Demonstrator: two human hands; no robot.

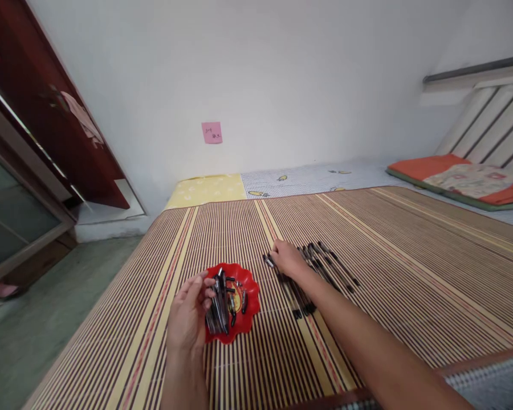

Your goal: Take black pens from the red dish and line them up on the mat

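Note:
My left hand (pixel 188 304) is at the left rim of a red scalloped plate (pixel 253 285). Its fingers are loosely curled but apart, with nothing visible between them. In the plate lie several dark, see-through pen barrels (pixel 220 302) and small black and clear pen parts (pixel 244 302). To the right, my right hand (pixel 287 259) reaches over a row of black pens (pixel 331 265) on the mat. Its fingers are closed at the upper end of a pen (pixel 287 290) in the left part of the row; the fingertips are partly hidden.
A striped bamboo mat (pixel 222 233) covers the bed. Yellow cloth (pixel 209 191) and checked cloth (pixel 299 181) show along the wall. Folded orange bedding (pixel 431 168) lies at the far right. A pink note (pixel 212 132) is stuck on the wall, and a dark red door (pixel 60 102) stands at left.

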